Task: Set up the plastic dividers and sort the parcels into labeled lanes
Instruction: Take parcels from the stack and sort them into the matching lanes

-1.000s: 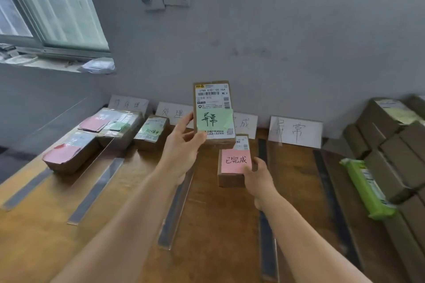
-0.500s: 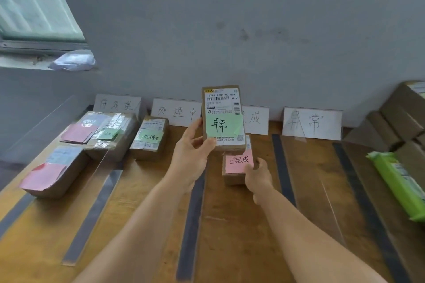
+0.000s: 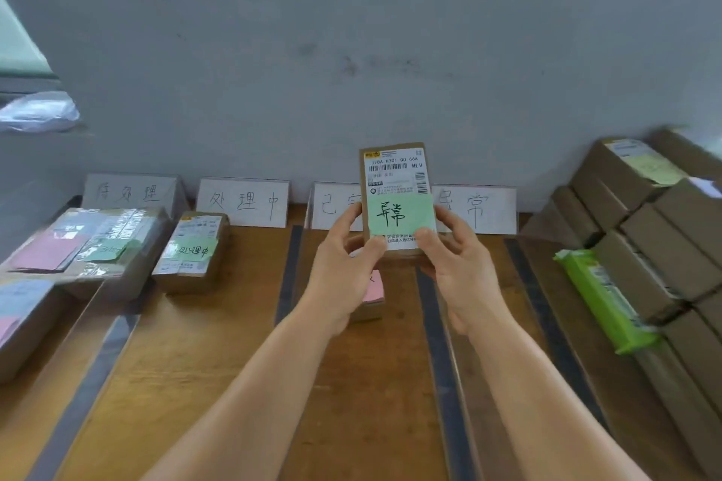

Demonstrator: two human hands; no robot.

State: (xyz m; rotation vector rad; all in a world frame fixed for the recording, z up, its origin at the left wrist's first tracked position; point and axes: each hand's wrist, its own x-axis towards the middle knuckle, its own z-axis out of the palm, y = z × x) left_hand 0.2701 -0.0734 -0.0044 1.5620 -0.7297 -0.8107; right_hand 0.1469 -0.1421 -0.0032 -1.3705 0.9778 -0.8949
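**Sorting is partly done**

My left hand (image 3: 344, 269) and right hand (image 3: 461, 266) both grip a small parcel (image 3: 396, 203) with a green note, held up over the table (image 3: 351, 383). The dividers and lane signs (image 3: 242, 201) are up. Some parcels sit in lanes. A big pile of boxes (image 3: 664, 238) on the right waits.

I hold a small brown cardboard parcel (image 3: 394, 203) upright between both hands, its white shipping label and green handwritten sticky note facing me, above the wooden table's third lane.
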